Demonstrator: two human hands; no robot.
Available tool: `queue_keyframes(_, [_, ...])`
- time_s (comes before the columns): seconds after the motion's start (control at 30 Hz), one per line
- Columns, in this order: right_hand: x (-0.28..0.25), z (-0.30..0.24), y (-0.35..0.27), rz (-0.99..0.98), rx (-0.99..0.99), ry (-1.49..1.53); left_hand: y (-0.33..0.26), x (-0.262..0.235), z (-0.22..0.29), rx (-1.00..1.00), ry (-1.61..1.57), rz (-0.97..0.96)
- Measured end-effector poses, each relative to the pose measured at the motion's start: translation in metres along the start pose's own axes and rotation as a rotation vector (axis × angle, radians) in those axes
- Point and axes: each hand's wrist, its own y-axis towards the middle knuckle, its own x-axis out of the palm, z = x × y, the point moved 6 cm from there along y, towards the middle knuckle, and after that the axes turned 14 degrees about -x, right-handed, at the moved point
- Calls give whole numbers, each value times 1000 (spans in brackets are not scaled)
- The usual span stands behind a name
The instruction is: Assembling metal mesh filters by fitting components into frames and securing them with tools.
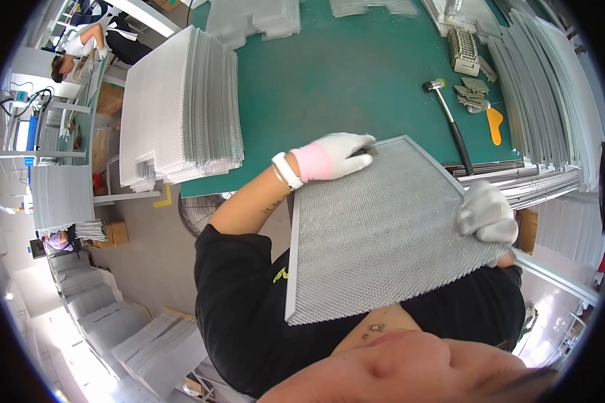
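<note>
A silver metal mesh filter panel point(376, 235) is held tilted in front of my chest. Metal framing shows along its left, far and right sides; the near edge is bare, jagged mesh. My left hand point(336, 156), in a white glove with a pink cuff, is closed on the far left edge. A small dark grey piece point(364, 152) shows between its thumb and fingers. My right hand point(487, 215), also in a white glove, is curled closed over the right edge, its fingers slightly blurred. A metal frame strip point(558, 277) extends rightward from beside my right wrist.
Mesh sheets point(175, 107) are stacked at the left of the green table point(316, 80). Toward the right lie a hammer point(450, 124), an orange-handled scraper point(495, 126), flat grey pieces point(472, 95) and metal strips point(511, 185). A fan point(198, 213) stands below the left edge. Another person point(87, 40) works far left.
</note>
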Motion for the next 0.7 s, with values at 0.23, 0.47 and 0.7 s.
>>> queue_keyframes(0.23, [-27,91,20,230,277,-70,-155,-88,58,1055,-751,556])
queue_keyframes(0.47, [-22,118,21,393,315,-68,-162,-84,62,707,-536,1365])
queue_keyframes(0.7, [-17,108,20,345,321,-30,-158,-82,64,690,-431,1239])
